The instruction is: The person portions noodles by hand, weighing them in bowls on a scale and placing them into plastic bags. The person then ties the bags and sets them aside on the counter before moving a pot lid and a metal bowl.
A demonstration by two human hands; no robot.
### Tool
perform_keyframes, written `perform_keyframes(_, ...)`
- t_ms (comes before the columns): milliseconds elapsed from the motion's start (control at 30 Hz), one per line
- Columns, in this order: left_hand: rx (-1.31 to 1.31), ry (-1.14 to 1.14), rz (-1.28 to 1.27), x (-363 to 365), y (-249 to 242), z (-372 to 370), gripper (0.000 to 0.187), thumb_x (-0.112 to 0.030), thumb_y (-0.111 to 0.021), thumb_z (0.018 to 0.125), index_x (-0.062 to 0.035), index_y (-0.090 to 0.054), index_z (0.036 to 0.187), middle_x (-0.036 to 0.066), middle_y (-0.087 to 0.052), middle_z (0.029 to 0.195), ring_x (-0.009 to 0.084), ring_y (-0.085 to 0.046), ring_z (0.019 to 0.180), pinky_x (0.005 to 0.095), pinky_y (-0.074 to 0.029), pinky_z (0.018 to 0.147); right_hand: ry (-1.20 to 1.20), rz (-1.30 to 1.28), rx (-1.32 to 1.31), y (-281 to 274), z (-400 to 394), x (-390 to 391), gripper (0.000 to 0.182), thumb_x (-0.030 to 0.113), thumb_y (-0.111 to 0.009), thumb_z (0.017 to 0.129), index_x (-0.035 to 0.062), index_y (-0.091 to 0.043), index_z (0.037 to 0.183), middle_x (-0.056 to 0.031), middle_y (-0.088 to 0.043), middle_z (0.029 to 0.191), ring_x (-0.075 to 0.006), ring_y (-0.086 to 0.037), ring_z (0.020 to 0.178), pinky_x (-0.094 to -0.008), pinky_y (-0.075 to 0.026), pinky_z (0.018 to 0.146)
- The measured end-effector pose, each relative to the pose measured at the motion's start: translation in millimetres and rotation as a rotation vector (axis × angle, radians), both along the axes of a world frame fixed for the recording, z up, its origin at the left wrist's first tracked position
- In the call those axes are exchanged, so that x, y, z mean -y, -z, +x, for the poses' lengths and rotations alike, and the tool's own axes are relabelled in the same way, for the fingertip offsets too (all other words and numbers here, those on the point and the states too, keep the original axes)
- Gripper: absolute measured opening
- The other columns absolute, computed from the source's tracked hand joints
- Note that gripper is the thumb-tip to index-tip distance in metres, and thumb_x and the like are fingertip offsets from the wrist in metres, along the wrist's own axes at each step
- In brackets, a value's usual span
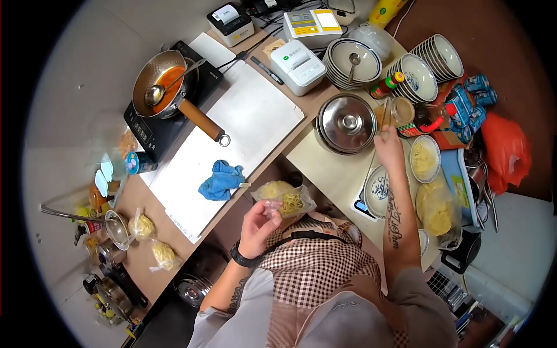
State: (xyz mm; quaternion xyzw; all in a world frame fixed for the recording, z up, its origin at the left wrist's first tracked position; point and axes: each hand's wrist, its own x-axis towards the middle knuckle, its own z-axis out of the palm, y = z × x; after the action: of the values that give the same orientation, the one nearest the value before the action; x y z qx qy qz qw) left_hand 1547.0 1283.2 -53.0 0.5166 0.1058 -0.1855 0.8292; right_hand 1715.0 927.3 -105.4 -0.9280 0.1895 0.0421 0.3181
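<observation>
My left hand [259,227], with a dark watch on its wrist, is closed on the edge of a clear plastic bag [308,201] of yellow noodles [292,202], held close to the checked apron. My right hand [389,149] grips a pair of long chopsticks [385,113], beside the lidded steel pot [348,123]. Below that hand, a patterned bowl [377,194] rests on a small scale [361,206]. To its right are a bowl of pale yellow food [424,159] and a plastic bag with more yellow food [436,211].
A pan [142,87] of orange-red sauce with a ladle sits on the induction cooker [142,130], its handle pointing toward me. A blue cloth [221,181] lies on the white board [238,110]. Stacked bowls [444,55], bottles and a red bag [506,148] crowd the right table.
</observation>
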Motion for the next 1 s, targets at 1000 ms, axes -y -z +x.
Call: perform_keyframes(1000, -0.008, -0.010, 0.012, -1, 9, 18, 0.032, -0.007, -0.065, 0.091, 0.0018, -0.056, 0.120, -0.003, -0.054, 0.085, 0.0062, -0.049, 0.079, 0.0203, -0.040, 0.072, -0.494, -0.345, -0.194, 10, 54, -85, 0.057, 0.040, -0.074, 0.078, 0.0066, -0.054, 0.119, -0.0212, -0.067, 0.107, -0.0378, -0.065, 0.101, -0.0463, -0.053, 0.087)
